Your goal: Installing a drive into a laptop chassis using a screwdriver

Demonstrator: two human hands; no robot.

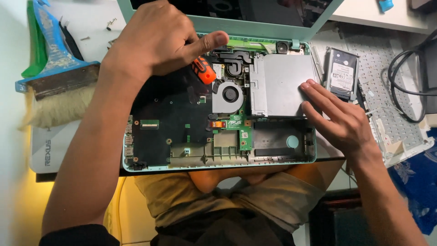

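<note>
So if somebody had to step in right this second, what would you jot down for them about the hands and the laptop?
Left hand: closed around an orange-handled screwdriver, tip down near the heat pipes above the fan.
Right hand: empty, fingers flat on the silver optical drive.
Opened laptop base: cover off, dark board exposed.
Already out: hard drive and keyboard panel at right; loose screws at top left.
Still in: fan, optical drive, board.

Bare forearms, dark sleeve edge at left arm (73,234), olive shirt (218,200), dark trousers (227,232)
</note>
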